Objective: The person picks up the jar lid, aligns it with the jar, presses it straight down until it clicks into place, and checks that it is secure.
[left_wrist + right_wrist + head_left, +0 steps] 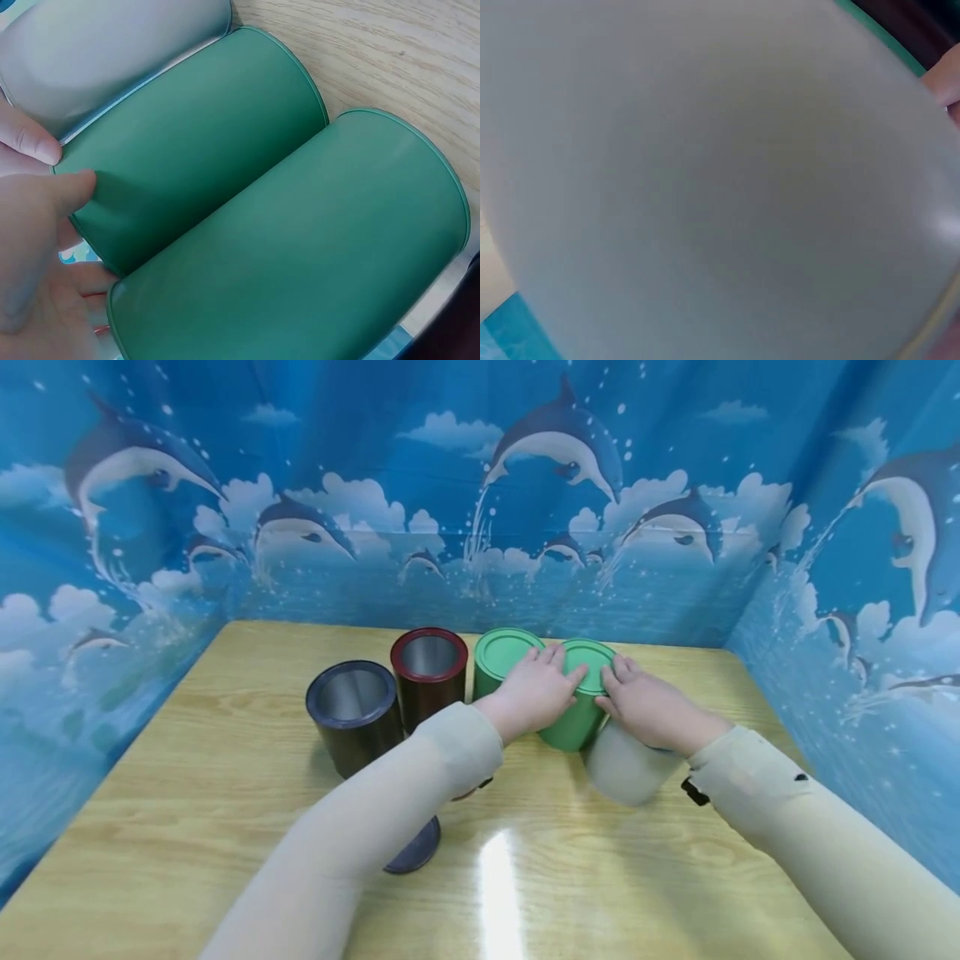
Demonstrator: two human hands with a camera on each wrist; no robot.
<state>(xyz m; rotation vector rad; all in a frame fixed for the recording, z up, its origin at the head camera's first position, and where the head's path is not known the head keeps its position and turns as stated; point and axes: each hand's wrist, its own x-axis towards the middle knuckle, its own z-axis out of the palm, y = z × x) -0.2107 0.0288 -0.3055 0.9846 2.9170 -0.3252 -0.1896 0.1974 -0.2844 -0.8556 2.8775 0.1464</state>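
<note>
Two green canisters with lids stand side by side near the back of the table. My left hand (531, 689) reaches over the right-hand green canister (572, 727), its fingers extended across the tops. In the left wrist view the thumb (75, 191) touches that canister's side close to its lid end. The other green canister (315, 255) lies alongside. From the right, my right hand (651, 702) touches the edge of the same green lid (588, 664). Below its palm stands a pale grey canister (630, 768), its top hidden by the hand. It fills most of the right wrist view.
Left of the green pair stand an open dark red canister (429, 689) and an open black canister (356, 727). A dark round lid (418, 847) lies nearer me, partly behind my left forearm. A dolphin-print curtain (450, 485) encloses the table's back and sides.
</note>
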